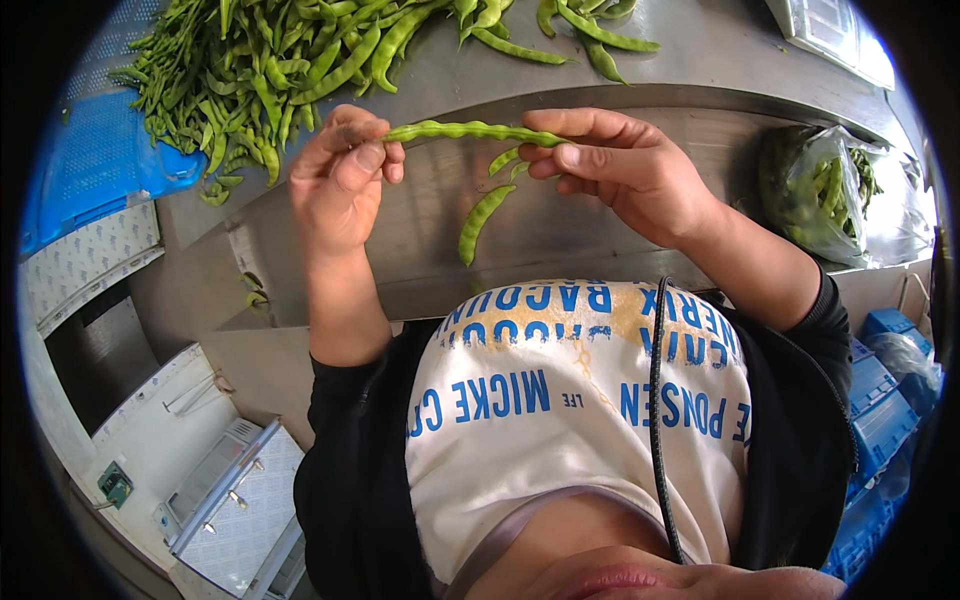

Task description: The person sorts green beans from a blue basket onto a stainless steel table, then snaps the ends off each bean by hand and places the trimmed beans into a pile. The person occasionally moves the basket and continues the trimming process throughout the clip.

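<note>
A long green bean pod [465, 130] is stretched level between my two hands above a stainless-steel work surface [420, 217]. My left hand [337, 180] pinches one end between thumb and fingers. At the other end, my right hand [626, 154] grips the pod with thumb and forefinger. Below the held pod, a shorter pod [484, 225] lies on the steel, and another pod piece [502, 160] shows beside my right fingers, which partly hide what is there. Beyond my left hand spreads a large heap of green bean pods [255, 75].
A smaller group of pods [600, 37] lies at the far edge. On the right sits a clear plastic bag [825, 195] of beans. A blue perforated plastic crate [120, 157] is at left, pod scraps [256, 298] nearer me. Blue plastic crates [885, 405] stand lower right.
</note>
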A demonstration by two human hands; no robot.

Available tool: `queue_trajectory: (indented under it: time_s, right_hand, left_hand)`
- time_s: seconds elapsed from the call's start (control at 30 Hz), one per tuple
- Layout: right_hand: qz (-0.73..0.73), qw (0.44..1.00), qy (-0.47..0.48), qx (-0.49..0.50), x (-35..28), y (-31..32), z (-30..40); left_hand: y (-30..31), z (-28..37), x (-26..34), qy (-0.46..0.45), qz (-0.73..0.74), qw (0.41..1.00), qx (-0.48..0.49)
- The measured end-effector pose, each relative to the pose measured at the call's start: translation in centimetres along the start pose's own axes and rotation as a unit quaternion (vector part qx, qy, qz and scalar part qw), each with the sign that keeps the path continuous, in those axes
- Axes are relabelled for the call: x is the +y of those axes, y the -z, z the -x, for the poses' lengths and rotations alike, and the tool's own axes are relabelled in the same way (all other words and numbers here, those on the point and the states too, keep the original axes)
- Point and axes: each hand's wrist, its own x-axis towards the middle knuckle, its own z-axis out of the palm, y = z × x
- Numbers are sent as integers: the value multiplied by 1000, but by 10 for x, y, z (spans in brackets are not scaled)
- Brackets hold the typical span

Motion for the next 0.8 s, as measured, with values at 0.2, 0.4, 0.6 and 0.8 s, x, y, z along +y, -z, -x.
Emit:
queue_trajectory:
  time_s: [0.2, 0.4, 0.6, 0.8]
  right_hand:
    - [-79, 994, 33, -61, 0, 6, 0]
    - [-43, 997, 32, -51, 4, 7, -3]
    - [-25, 999, 35, -26, 5, 8, -6]
    - [178, 983, 38, -4, 4, 4, -1]
  left_hand:
    - [-7, 6, 4, -147, -184, 971, -31]
    - [-8, 5, 6, -179, -252, 949, -56]
    - [-17, 10, 5, -121, -193, 974, -12]
    - [-1, -2, 7, -175, -220, 954, -104]
